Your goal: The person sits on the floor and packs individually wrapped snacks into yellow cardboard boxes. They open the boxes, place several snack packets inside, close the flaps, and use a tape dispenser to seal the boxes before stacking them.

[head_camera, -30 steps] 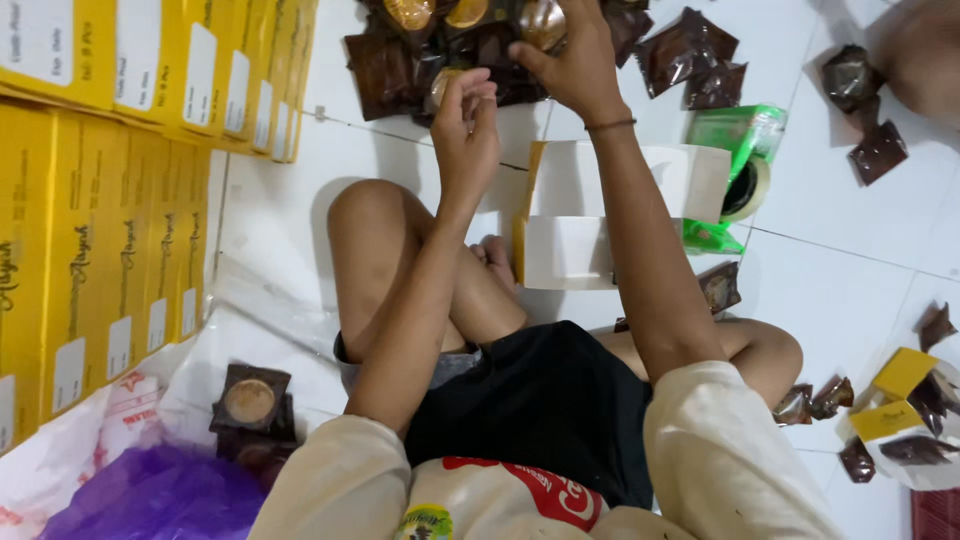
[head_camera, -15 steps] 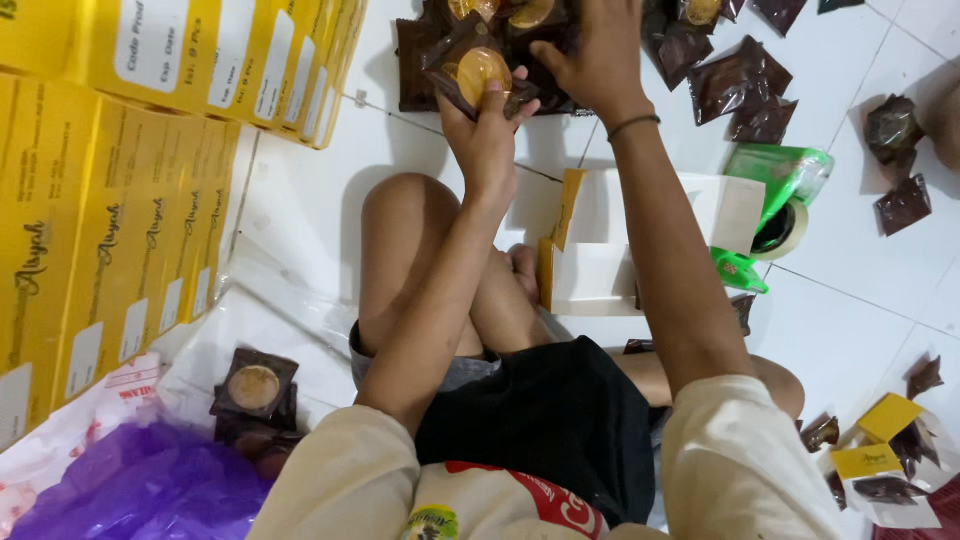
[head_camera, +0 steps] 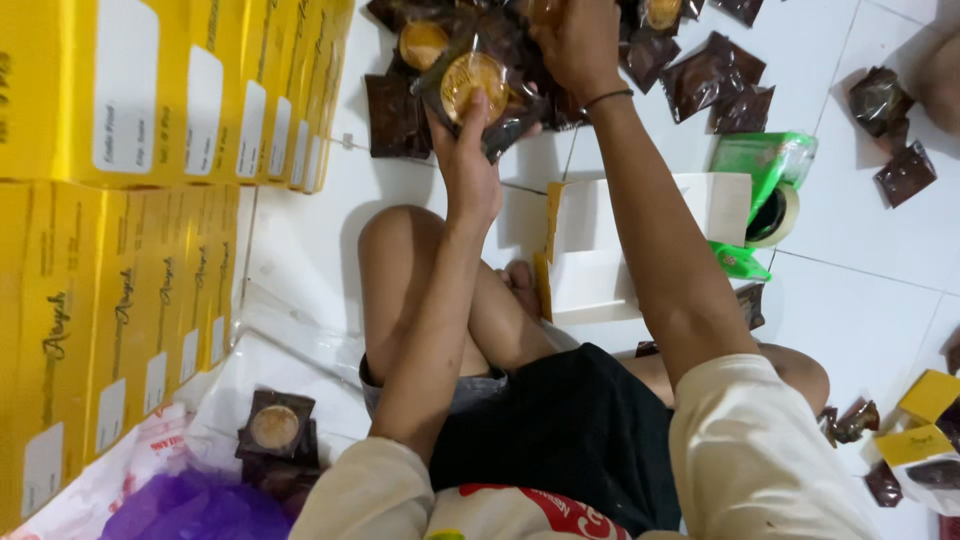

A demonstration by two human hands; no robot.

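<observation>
I sit cross-legged on a white tiled floor. My left hand (head_camera: 468, 150) holds up a brown packet with a round golden pastry (head_camera: 474, 82) showing through it. My right hand (head_camera: 578, 40) reaches farther out into a heap of the same brown packets (head_camera: 700, 85) at the top of the view; what its fingers grip is hidden. An open white and yellow carton (head_camera: 600, 250) lies on the floor between my knees, under my right forearm.
Rows of yellow boxes (head_camera: 130, 200) stand stacked along the left. A green tape dispenser (head_camera: 765, 190) lies right of the carton. One more pastry packet (head_camera: 275, 428) rests on plastic sheeting near a purple bag (head_camera: 190, 505). Small yellow boxes (head_camera: 925, 420) and loose packets lie at right.
My left hand has lifted a packet from the heap and pulled it slightly toward me. The view has tilted down, so the heap sits closer to the top edge.
</observation>
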